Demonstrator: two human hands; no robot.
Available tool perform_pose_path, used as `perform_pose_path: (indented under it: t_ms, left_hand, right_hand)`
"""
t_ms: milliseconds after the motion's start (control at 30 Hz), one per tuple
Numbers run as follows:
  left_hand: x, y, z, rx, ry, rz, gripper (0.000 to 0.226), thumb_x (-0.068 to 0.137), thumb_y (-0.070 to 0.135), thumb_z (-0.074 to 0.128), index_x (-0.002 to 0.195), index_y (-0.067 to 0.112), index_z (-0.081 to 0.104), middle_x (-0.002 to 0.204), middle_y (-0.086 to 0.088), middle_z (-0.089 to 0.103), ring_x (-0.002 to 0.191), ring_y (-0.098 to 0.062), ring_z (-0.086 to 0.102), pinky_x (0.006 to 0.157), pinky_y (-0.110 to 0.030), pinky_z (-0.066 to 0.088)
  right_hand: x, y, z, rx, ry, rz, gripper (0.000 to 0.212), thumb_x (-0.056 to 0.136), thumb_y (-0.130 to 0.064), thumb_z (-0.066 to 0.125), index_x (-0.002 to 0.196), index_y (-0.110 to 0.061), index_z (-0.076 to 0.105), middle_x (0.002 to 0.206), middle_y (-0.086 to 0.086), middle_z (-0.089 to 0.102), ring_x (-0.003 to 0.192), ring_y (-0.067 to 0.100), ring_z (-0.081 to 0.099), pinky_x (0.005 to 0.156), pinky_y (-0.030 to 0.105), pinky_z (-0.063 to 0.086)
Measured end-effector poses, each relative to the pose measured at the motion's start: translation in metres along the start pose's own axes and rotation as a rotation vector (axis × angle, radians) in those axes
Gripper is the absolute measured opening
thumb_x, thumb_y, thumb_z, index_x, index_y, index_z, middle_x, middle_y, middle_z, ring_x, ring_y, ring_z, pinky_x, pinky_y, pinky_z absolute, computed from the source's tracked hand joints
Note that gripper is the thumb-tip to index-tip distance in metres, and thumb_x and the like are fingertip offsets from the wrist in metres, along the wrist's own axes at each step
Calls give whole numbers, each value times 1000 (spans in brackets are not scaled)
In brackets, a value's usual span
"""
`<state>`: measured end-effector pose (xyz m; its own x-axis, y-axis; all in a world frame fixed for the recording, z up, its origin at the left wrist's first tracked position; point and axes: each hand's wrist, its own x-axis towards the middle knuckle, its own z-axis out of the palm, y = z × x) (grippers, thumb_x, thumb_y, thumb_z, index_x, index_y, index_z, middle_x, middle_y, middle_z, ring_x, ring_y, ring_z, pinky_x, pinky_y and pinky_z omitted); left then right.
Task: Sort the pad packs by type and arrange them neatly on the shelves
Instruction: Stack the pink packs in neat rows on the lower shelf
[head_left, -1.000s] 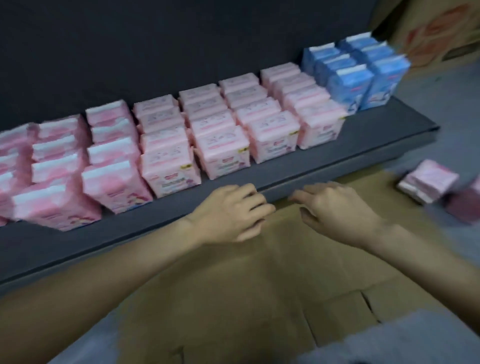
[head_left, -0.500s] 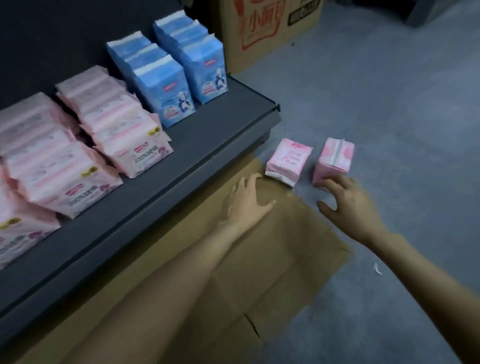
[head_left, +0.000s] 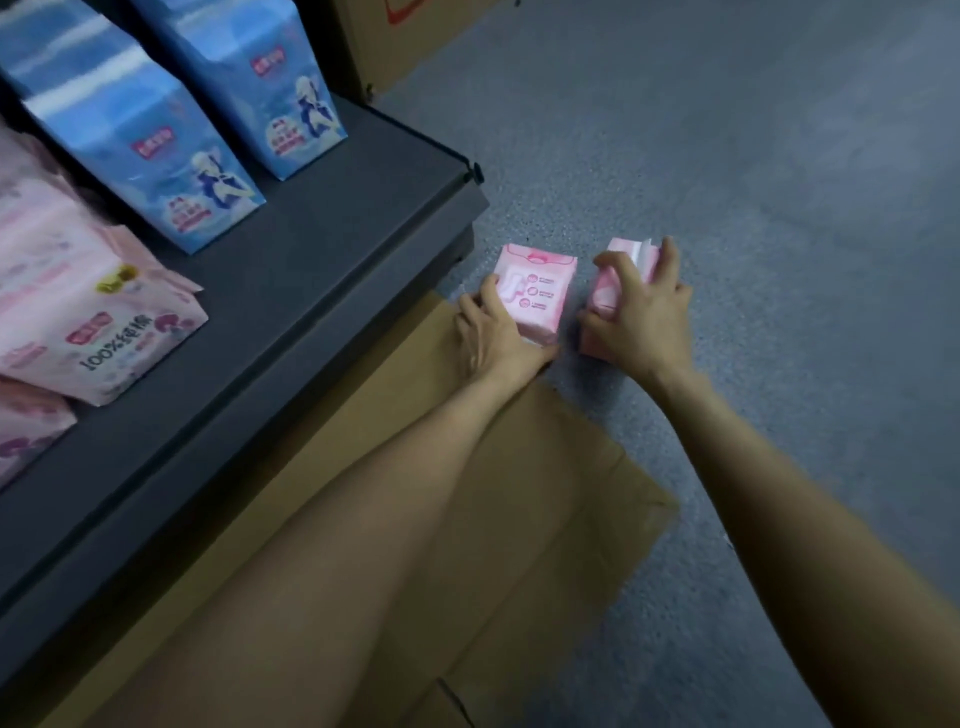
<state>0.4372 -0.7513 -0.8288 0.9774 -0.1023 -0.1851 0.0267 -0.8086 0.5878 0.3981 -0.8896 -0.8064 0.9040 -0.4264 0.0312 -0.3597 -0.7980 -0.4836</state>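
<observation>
**A:** How are the fingers sitting?

**B:** On the right hand (head_left: 643, 317), the fingers (head_left: 667, 262) curl over the top of the right pink pack (head_left: 605, 291) and the thumb presses its near side — a real clasp. The left hand (head_left: 491, 332) has its fingers (head_left: 488, 291) bent round the left edge of the left pink pack (head_left: 537, 291), with the palm at its near end. Both packs lie on the grey floor (head_left: 727, 182), just beside each other, right off the corner of the shelf (head_left: 363, 208).

**A:** So how should the pickup go?

**B:** I'd say squeeze across the flat faces, not the sealed ends — soft wrappers like these probably buckle and slip if pinched at a flap. Lift both straight up to clear the flattened cardboard (head_left: 519, 493) underfoot.

**A:** And where do they go?

**B:** Likely with the pink packs (head_left: 93, 312) at the left of the shelf, not the blue packs (head_left: 156, 135) nearer the corner. Whether they match that pink type I can't tell; check the print first. Then stand them upright with the printed front facing out, flush with the row.
</observation>
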Motion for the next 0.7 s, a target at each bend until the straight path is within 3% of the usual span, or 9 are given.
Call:
perform_pose_path:
  t_ms: [67, 167, 300, 367, 467, 567, 633, 700]
  left_hand:
    - [-2, 0, -10, -57, 51, 26, 88, 65, 36, 80, 137, 20, 33, 132, -12, 33, 119, -32, 40, 95, -31, 33]
    - [-21, -7, -43, -179, 52, 41, 63, 71, 39, 76, 122, 25, 41, 123, -3, 39, 111, -24, 49, 85, -27, 38]
    - [-66, -30, -82, -85, -23, 88, 46, 78, 42, 69, 113, 28, 45, 113, 4, 41, 108, -18, 51, 77, -24, 33]
    - [-86, -40, -102, -7, -54, 81, 45, 81, 49, 64, 116, 27, 45, 116, 2, 41, 107, -21, 53, 77, -25, 31]
    - [-106, -49, -118, 193, -107, 85, 54, 85, 57, 55, 124, 21, 45, 127, -3, 35, 109, -30, 53, 86, -30, 36]
    - [-115, -57, -109, 221, -305, 128, 86, 74, 68, 61, 135, 12, 37, 139, -6, 21, 124, -30, 43, 103, -37, 37]
    - [-113, -67, -102, 245, -398, 206, 107, 63, 60, 78, 145, 14, 25, 144, -7, 12, 133, -30, 31, 110, -38, 30]
    - [-107, -76, -102, 295, -417, 276, 116, 60, 43, 87, 150, 17, 17, 144, -10, 14, 132, -31, 31, 110, -37, 31]
  right_hand:
    - [-6, 6, -10, 101, -7, -8, 52, 79, -26, 64, 128, -28, 50, 153, 21, 11, 126, 49, 34, 101, 46, 36]
    - [-33, 11, -31, 289, 9, -61, 51, 74, -35, 62, 123, -32, 50, 150, 14, 20, 133, 34, 31, 103, 39, 37]
    - [-84, 10, -43, 408, -48, -106, 48, 76, -26, 70, 120, -32, 53, 139, 8, 39, 117, 4, 35, 89, 3, 27]
    - [-107, 6, -43, 462, -110, -110, 48, 72, -32, 66, 117, -36, 53, 133, 4, 45, 114, 1, 37, 87, -4, 24]
    - [-134, -1, -37, 492, -251, -128, 47, 71, -35, 64, 116, -42, 52, 137, 2, 43, 124, 8, 38, 96, 6, 27]
    - [-152, -5, -28, 452, -324, -152, 51, 77, -31, 67, 123, -42, 48, 147, 8, 29, 139, 17, 26, 103, 24, 25]
    - [-157, -5, -26, 415, -331, -139, 69, 77, -25, 70, 136, -38, 38, 151, 10, 21, 143, 21, 19, 102, 28, 25]
    - [-158, -3, -25, 360, -331, -124, 90, 72, -24, 74, 146, -30, 24, 151, 10, 20, 140, 23, 23, 100, 31, 29]
